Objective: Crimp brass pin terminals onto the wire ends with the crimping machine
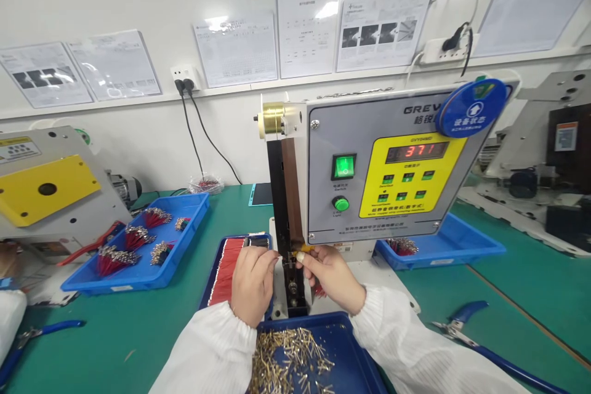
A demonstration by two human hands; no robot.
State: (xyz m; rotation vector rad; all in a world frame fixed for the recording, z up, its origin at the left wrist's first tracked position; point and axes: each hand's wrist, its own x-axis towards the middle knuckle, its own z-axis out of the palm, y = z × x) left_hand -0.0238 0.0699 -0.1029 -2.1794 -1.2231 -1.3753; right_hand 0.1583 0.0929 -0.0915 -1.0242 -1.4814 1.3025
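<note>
My left hand (253, 283) is raised over the right side of a blue tray of red wires (226, 271), its fingers pinched at the left of the machine's crimping slot. What those fingertips hold is too small to make out. On the slot's other side, my right hand (331, 276) has thumb and forefinger pressed together; anything between them is hidden. Both hands are close to the dark metal column of the grey machine (341, 197), whose display reads 371. Below them, a dark blue tray (353, 351) holds many small brass-coloured pieces (289, 360).
Blue trays with red wire bundles stand at left (182, 252) and behind the machine at right (480, 246). Blue-handled cutters lie at far left (60, 326) and right (466, 314). Another machine (55, 197) stands at left, with part of a white sleeve (10, 320) below it.
</note>
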